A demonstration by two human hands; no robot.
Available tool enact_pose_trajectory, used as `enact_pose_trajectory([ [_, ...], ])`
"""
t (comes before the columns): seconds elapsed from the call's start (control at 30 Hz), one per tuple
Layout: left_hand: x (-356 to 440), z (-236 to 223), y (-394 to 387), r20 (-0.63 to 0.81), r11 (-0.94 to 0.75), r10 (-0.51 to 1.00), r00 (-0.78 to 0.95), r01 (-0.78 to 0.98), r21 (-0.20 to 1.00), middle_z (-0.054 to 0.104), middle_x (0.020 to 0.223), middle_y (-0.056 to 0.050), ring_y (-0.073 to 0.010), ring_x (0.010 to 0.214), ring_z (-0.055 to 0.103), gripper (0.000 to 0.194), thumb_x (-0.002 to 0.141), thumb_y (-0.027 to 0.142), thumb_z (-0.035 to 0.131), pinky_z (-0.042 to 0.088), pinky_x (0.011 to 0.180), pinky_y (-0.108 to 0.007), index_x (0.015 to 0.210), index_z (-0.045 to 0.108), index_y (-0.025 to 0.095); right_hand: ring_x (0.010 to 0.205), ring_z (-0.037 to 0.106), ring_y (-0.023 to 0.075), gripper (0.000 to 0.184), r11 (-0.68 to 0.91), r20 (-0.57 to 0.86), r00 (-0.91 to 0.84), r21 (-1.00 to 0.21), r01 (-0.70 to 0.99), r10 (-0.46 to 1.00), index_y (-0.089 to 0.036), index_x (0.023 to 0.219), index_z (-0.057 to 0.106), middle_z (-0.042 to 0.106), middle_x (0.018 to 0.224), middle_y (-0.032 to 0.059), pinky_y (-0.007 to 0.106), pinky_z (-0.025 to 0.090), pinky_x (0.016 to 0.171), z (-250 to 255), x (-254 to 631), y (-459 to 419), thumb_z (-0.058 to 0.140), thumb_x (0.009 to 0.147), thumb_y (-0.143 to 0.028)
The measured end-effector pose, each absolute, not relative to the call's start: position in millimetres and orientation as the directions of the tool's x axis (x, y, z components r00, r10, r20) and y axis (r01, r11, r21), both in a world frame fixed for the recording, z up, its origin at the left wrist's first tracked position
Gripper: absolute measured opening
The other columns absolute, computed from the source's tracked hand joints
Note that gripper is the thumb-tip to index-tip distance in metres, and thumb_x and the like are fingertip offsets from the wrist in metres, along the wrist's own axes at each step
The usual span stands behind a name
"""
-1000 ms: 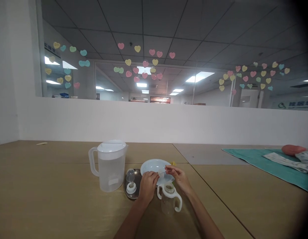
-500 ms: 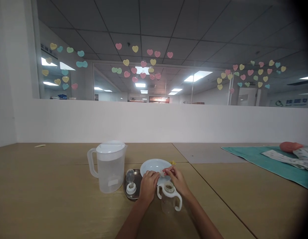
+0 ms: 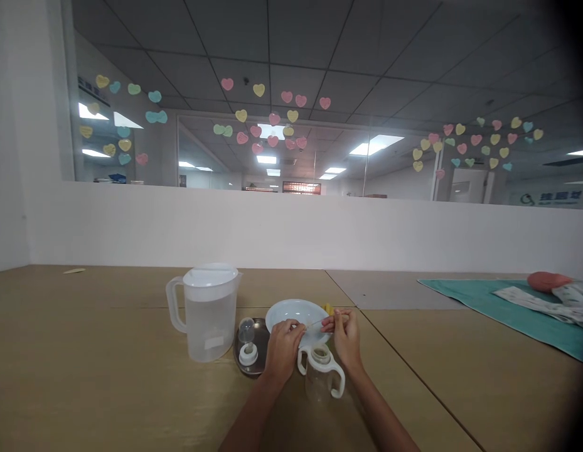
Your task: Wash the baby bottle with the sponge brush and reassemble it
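Observation:
My two hands are close together over the near side of a pale blue bowl point(image 3: 295, 306). My left hand point(image 3: 284, 348) is closed, its fingertips pinching something small that they mostly hide. To the right, my right hand point(image 3: 345, 336) pinches a thin pale strand-like piece point(image 3: 314, 324) that spans the gap to the left fingertips. Its exact kind is too small to tell. Just below the hands stands an open clear baby bottle point(image 3: 319, 380) with two white handles. On a metal tray point(image 3: 258, 370) left of my left hand lie a white bottle collar point(image 3: 248, 355) and a clear dome cap point(image 3: 246, 330).
A large translucent pitcher point(image 3: 211, 320) with a lid and liquid inside stands left of the tray. Something small and yellow point(image 3: 327, 309) shows behind my right hand. A green cloth point(image 3: 465, 295) with a reddish object point(image 3: 548, 282) lies far right. A low wall point(image 3: 272, 229) backs the table.
My right hand has moved right, away from my left, and the thin pale piece now stretches between them. The left hand stays nearly in place. The view has shifted slightly.

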State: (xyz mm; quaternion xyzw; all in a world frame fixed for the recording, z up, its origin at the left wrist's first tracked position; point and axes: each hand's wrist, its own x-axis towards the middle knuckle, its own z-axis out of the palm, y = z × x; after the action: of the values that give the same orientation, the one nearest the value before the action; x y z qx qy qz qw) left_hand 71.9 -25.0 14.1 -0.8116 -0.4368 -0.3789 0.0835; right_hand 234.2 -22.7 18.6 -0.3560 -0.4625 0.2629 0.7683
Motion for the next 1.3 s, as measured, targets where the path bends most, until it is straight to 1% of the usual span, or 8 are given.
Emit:
enact_pose_trajectory([
  [0.17, 61.4, 12.8, -22.3, 0.705, -0.544, 0.668, 0.239, 0.803, 0.243, 0.064, 0.095, -0.003, -0.0179, 0.091, 0.057, 0.029, 0.094, 0.024, 0.038, 0.042, 0.084, -0.032, 0.1, 0.066, 0.025, 0.04, 0.049, 0.0097, 0.041, 0.652, 0.448, 0.641, -0.75, -0.109, 0.623, -0.024, 0.083, 0.041, 0.053, 0.051, -0.0093, 0.023, 0.043, 0.043, 17.5, 259.1, -14.7, 0.06, 0.074, -0.059],
  [0.37, 49.8, 16.0, -18.3, 0.711, -0.427, 0.69, 0.134, 0.869, 0.251, 0.062, 0.092, -0.005, -0.0199, 0.09, 0.054, 0.031, 0.091, 0.018, 0.039, 0.038, 0.087, -0.038, 0.107, 0.065, 0.025, 0.041, 0.047, 0.0088, 0.039, 0.596, 0.469, 0.513, -0.796, -0.109, 0.719, -0.021, 0.076, 0.05, 0.056, 0.059, -0.0051, 0.024, 0.042, 0.042, 17.5, 261.1, -12.7, 0.068, 0.068, -0.054],
  [0.53, 47.9, 16.9, -19.1, 0.69, -0.411, 0.702, 0.174, 0.891, 0.194, 0.06, 0.091, -0.004, -0.0214, 0.093, 0.052, 0.031, 0.085, 0.014, 0.045, 0.029, 0.096, -0.046, 0.098, 0.069, 0.028, 0.041, 0.046, 0.0096, 0.038, 0.584, 0.473, 0.495, -0.807, -0.087, 0.728, -0.02, 0.073, 0.053, 0.054, 0.055, -0.0045, 0.023, 0.039, 0.04, 17.8, 255.1, -15.1, 0.068, 0.067, -0.054],
  [0.63, 46.9, 17.3, -18.9, 0.662, -0.434, 0.727, 0.18, 0.868, 0.242, 0.059, 0.095, -0.003, -0.0213, 0.097, 0.049, 0.031, 0.081, 0.014, 0.049, 0.025, 0.098, -0.047, 0.09, 0.072, 0.032, 0.042, 0.046, 0.011, 0.039, 0.562, 0.49, 0.494, -0.827, 0.002, 0.719, -0.019, 0.073, 0.057, 0.055, 0.054, -0.0029, 0.024, 0.039, 0.041, 15.2, 256.7, -14.0, 0.067, 0.066, -0.056],
  [0.73, 46.0, 18.7, -18.7, 0.623, -0.43, 0.764, 0.165, 0.851, 0.302, 0.058, 0.097, -0.002, -0.0213, 0.098, 0.047, 0.028, 0.08, 0.017, 0.051, 0.023, 0.098, -0.047, 0.081, 0.073, 0.034, 0.05, 0.052, 0.0144, 0.045, 0.516, 0.534, 0.45, -0.839, 0.175, 0.716, -0.016, 0.075, 0.063, 0.061, 0.06, 0.0025, 0.025, 0.041, 0.046, 10.3, 256.9, -11.4, 0.065, 0.065, -0.059],
  [0.9, 46.8, 20.0, -18.5, 0.563, -0.443, 0.804, 0.192, 0.826, 0.35, 0.061, 0.093, -0.001, -0.0216, 0.099, 0.045, 0.029, 0.08, 0.019, 0.051, 0.019, 0.098, -0.047, 0.079, 0.074, 0.037, 0.055, 0.056, 0.0177, 0.049, 0.463, 0.585, 0.329, -0.8, 0.382, 0.741, -0.014, 0.074, 0.067, 0.064, 0.062, 0.0055, 0.027, 0.044, 0.053, 4.0, 252.8, -9.0, 0.057, 0.069, -0.062],
  [1.17, 50.0, 16.2, -16.1, 0.515, -0.404, 0.843, 0.156, 0.815, 0.416, 0.058, 0.096, -0.002, -0.0213, 0.099, 0.044, 0.03, 0.081, 0.021, 0.048, 0.021, 0.097, -0.046, 0.08, 0.074, 0.034, 0.057, 0.055, 0.0173, 0.039, 0.425, 0.608, 0.269, -0.747, 0.511, 0.747, -0.016, 0.075, 0.068, 0.064, 0.064, 0.0039, 0.026, 0.042, 0.056, 3.9, 249.4, -13.6, 0.053, 0.075, -0.053],
  [1.3, 49.0, 18.5, -19.6, 0.566, -0.453, 0.8, 0.198, 0.818, 0.354, 0.06, 0.096, -0.002, -0.0218, 0.099, 0.044, 0.03, 0.081, 0.018, 0.048, 0.021, 0.097, -0.047, 0.084, 0.074, 0.033, 0.055, 0.054, 0.0165, 0.038, 0.432, 0.616, 0.264, -0.741, 0.514, 0.742, -0.016, 0.075, 0.068, 0.063, 0.061, 0.003, 0.025, 0.041, 0.054, 2.9, 249.8, -12.8, 0.054, 0.075, -0.051],
])
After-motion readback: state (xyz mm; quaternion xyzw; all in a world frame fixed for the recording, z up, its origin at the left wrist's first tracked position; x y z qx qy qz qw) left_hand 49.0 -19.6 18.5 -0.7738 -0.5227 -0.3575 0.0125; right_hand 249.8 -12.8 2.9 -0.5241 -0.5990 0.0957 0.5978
